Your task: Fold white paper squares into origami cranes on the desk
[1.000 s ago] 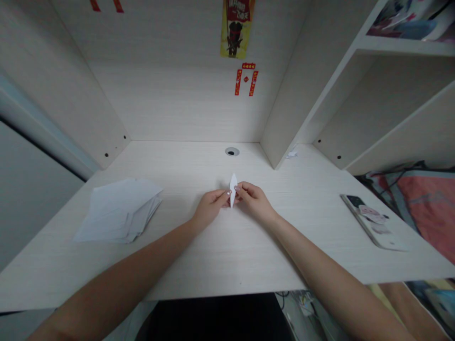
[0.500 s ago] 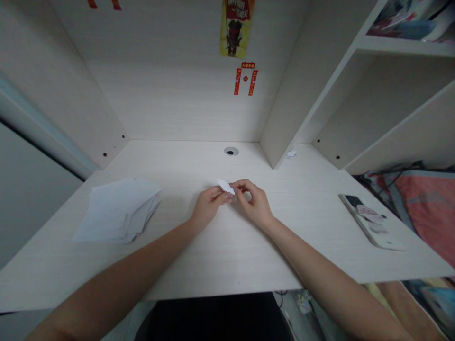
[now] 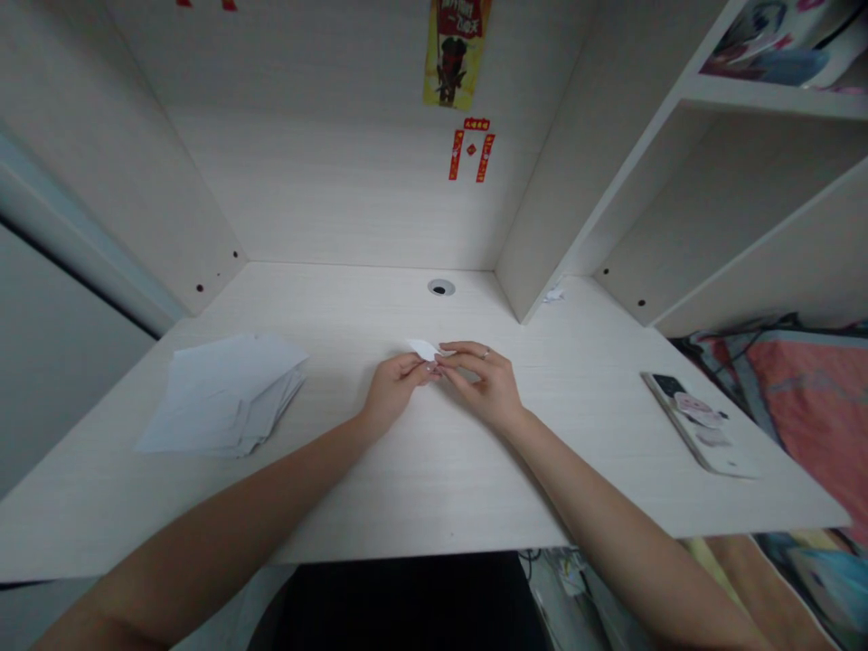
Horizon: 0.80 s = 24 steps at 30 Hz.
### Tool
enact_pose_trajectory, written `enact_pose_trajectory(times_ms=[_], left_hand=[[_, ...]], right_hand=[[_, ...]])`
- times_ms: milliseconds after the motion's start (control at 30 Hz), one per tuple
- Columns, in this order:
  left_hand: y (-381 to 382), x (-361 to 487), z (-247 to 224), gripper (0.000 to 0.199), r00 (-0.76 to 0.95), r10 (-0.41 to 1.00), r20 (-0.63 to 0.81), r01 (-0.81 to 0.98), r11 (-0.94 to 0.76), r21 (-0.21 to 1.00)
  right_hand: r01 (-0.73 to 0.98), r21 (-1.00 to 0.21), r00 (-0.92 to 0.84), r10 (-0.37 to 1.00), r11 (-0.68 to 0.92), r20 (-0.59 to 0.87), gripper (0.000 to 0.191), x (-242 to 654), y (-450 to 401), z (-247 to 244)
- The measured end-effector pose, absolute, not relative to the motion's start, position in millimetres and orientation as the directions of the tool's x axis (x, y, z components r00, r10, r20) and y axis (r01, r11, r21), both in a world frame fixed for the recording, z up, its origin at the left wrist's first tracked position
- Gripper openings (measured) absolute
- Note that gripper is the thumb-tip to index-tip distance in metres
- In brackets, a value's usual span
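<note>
A small folded piece of white paper is pinched between my two hands, just above the middle of the desk. My left hand grips its lower left side between thumb and fingers. From the right, my right hand closes thumb and fingertips on its other edge; a ring shows on one finger. Both sets of fingertips nearly meet, and they hide the paper's lower part. The exact folded shape is too small to tell.
A loose stack of white paper sheets lies on the left. A phone with a decorated case rests at the right. Behind my hands are a cable hole and an upright divider panel. A crumpled white scrap sits beside the divider.
My right-hand fingers have straightened and moved slightly left over the paper, closing in on my left fingertips. The paper has tilted a little to the left. The view has shifted slightly.
</note>
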<state>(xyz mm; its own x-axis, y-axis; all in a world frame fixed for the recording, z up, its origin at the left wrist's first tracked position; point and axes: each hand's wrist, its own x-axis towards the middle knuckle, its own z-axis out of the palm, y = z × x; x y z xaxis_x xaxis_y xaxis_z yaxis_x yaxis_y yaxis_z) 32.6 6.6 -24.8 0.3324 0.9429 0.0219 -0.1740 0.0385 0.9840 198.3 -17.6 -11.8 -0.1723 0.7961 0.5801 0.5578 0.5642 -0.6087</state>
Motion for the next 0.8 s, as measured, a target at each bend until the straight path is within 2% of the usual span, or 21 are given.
enact_pose_trajectory(times_ms=[133,367,567,800], left_hand=[[7.0,32.8,-25.5,0.03,0.348,0.937,0.017,-0.169,0.045,0.985],[7.7,32.4,-23.4,0.032,0.306,0.951,0.04,-0.142,0.004,0.99],[9.1,32.4,-32.4,0.028,0.345,0.935,0.087,-0.156,-0.034,0.987],[8.4,32.4,-31.8,0.024,0.347,0.93,0.121,-0.09,-0.095,0.991]], right_hand=[[0.545,-0.619,-0.147,0.791,0.566,0.593,0.016,198.3,-17.9,-11.7],[0.449,-0.706,-0.061,0.807,0.548,0.588,0.009,190.0,-17.0,-5.3],[0.484,-0.68,-0.063,0.797,0.551,0.601,0.008,190.4,-14.7,-8.7],[0.582,-0.619,-0.081,0.794,0.528,0.602,0.007,189.7,-18.1,-9.0]])
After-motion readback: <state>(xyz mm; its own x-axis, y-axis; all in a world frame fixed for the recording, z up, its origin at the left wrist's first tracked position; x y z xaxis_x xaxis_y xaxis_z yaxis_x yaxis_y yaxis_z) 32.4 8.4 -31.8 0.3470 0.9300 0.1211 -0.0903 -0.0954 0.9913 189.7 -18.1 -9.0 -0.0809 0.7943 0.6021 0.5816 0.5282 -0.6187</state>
